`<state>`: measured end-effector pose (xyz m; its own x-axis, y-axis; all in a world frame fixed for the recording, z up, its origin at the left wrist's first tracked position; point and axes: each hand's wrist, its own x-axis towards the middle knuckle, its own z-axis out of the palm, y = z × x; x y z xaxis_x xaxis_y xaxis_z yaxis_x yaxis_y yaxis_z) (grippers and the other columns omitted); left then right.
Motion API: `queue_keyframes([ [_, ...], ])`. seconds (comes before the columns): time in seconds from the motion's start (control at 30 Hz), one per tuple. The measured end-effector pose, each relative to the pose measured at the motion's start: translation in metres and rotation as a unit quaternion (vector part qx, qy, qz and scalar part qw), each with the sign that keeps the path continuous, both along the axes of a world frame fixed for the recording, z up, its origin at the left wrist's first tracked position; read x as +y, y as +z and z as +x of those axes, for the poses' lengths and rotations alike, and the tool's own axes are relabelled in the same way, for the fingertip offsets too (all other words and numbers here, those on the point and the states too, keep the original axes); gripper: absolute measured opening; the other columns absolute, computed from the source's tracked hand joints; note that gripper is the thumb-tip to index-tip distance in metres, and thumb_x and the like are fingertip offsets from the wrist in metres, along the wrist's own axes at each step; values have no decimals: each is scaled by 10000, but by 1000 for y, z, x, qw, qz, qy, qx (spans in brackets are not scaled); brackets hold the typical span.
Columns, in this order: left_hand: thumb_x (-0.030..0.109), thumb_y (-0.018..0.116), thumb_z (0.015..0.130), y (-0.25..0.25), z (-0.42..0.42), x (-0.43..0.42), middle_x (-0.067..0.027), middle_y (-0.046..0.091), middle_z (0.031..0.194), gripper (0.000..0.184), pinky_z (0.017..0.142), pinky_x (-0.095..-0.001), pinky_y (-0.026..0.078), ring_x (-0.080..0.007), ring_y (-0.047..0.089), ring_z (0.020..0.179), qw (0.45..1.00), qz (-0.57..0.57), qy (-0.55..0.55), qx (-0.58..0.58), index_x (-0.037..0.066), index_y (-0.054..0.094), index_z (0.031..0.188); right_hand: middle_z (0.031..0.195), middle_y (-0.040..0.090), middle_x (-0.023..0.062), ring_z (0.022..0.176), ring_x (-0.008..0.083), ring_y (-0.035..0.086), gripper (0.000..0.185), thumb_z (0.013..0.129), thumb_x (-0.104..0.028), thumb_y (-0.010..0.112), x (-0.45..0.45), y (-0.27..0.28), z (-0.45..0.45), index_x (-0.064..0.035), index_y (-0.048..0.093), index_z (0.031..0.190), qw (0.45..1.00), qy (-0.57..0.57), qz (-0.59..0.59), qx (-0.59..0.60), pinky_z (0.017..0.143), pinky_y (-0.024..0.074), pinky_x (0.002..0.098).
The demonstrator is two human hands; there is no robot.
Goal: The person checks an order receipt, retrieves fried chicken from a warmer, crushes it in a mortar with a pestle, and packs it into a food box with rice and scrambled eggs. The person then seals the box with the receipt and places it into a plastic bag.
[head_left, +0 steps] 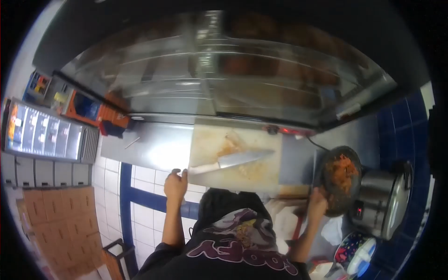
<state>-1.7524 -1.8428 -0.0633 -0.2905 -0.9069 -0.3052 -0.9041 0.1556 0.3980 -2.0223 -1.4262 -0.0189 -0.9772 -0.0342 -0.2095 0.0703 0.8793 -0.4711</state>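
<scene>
Gripping the near-left rim of a dark speckled bowl [335, 204] with the right hand [318, 200], at right of the frame, just beside a stainless-steel rice cooker [380, 205]. Curling the left hand [176, 185] loosely at centre-left, by the end of the pale handle [205, 168] of a chef's knife [245, 159]; impossible to tell whether touching it or closed on anything. Lying across the cutting board [205, 137] in mid-frame: that knife, blade tip toward the right. Seemingly done, to judge by the layout: orange shredded food [344, 170] gathered in the bowl, mostly toward its upper part. Apparently left: pale scraps [232, 141] and orange-brown smears on the board around the blade. Unclear here: bowl resting on the counter [298, 158] or held above it.
</scene>
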Motion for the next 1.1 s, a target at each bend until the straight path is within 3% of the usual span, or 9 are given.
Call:
queue_keyframes([
  [0.07, 436, 597, 920, -8, 27, -26, -214, 719, 909, 428, 797, -484, 536, -385, 691, 902, 998, -10, 63, -29, 61, 681, 1110, 868, 639, 264, 787, 393, 647, 361, 996, -294, 527, -30, -48, 21, 37, 641, 907, 985, 162, -4, 55, 744, 487, 483],
  [0.2, 473, 607, 896, -26, 61, -98, -202, 721, 929, 496, 863, -479, 529, -405, 678, 956, 994, -26, 98, -46, 48, 654, 1147, 900, 688, 211, 848, 316, 690, 206, 938, -179, 618, -79, -108, 69, 3, 640, 1031, 959, 219, -173, -50, 759, 526, 408],
  [0.33, 399, 504, 961, -57, 68, -177, -219, 716, 938, 483, 806, -514, 539, -409, 690, 903, 983, -85, 147, -72, 61, 563, 1302, 945, 709, 184, 834, 292, 700, 205, 903, -152, 666, -124, -78, 101, -13, 654, 1053, 936, 280, -161, -141, 742, 538, 377],
  [0.37, 372, 438, 991, -60, 65, -184, -234, 710, 917, 551, 773, -534, 537, -420, 690, 853, 988, -78, 113, -74, 76, 403, 1454, 945, 710, 176, 812, 265, 698, 215, 902, -162, 673, -133, -69, 105, -15, 654, 1057, 931, 302, -135, -153, 729, 540, 364],
  [0.53, 446, 421, 991, -57, 1, -151, -260, 696, 849, 649, 760, -534, 533, -442, 684, 820, 988, 25, -133, -69, 170, 254, 1554, 940, 720, 169, 781, 253, 697, 285, 906, -217, 682, -122, -80, 107, -25, 658, 1115, 937, 246, -160, -192, 708, 544, 346],
  [0.67, 426, 424, 1001, -39, 1, -128, -232, 701, 806, 543, 741, -524, 545, -418, 693, 771, 961, 33, -242, -126, 139, 424, 1463, 980, 718, 169, 800, 247, 697, 297, 918, -210, 667, -115, -60, 116, -25, 651, 1149, 954, 215, -89, -189, 721, 541, 355],
  [0.8, 530, 442, 985, 14, 44, -102, -211, 711, 1016, 531, 892, -489, 524, -369, 678, 1001, 878, 180, -369, -244, 98, 738, 1074, 983, 717, 161, 806, 224, 688, 292, 918, -199, 675, -126, -32, 135, -24, 653, 1150, 956, 209, -69, -196, 729, 535, 340],
  [0.97, 602, 436, 962, -15, 90, -95, -164, 705, 1109, 579, 954, -462, 501, -349, 647, 1096, 888, 219, -306, -265, 127, 742, 1086, 963, 711, 136, 827, 184, 669, 277, 942, -223, 660, -216, -1, 138, -19, 659, 1129, 899, 289, -204, -259, 743, 525, 313],
  [1.1, 636, 449, 940, 23, 88, -74, -155, 725, 1024, 605, 936, -459, 508, -359, 662, 1056, 913, 235, -266, -202, 132, 737, 1111, 1248, 624, 244, 1169, 386, 592, 407, 955, -270, 620, -332, -8, 159, -6, 582, 1263, 798, 511, -260, -183, 986, 455, 435],
])
